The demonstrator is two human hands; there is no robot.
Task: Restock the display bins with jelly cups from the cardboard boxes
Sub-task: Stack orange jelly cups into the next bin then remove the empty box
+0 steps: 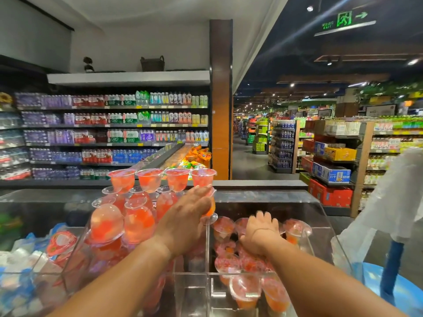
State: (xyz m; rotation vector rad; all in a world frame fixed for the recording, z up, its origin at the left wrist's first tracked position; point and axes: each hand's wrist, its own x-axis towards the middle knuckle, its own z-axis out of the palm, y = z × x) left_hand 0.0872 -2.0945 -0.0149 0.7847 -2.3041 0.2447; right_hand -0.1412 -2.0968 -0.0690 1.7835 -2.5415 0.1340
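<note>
At nine o'clock, shelves (109,133) hold rows of bottled drinks. At seven o'clock a clear side bin (34,266) holds pale and blue packets, with one red-lidded pack (61,243) leaning against the divider. Just right of it, the middle bin (75,255) carries a tall stack of jelly cups (128,216), red and orange, the lower ones upside down and four upright along the top row. The left hand (185,218) lies with straight fingers against the stack's right edge, pressing on the cups there. At five o'clock the right bin (320,216) holds a low layer of loose cups (229,227). The right hand (261,234) rests on these, fingers bent down over a cup; whether it grips one I cannot tell. At three o'clock hangs a white sleeve (396,197), above a blue cart (389,277).
</note>
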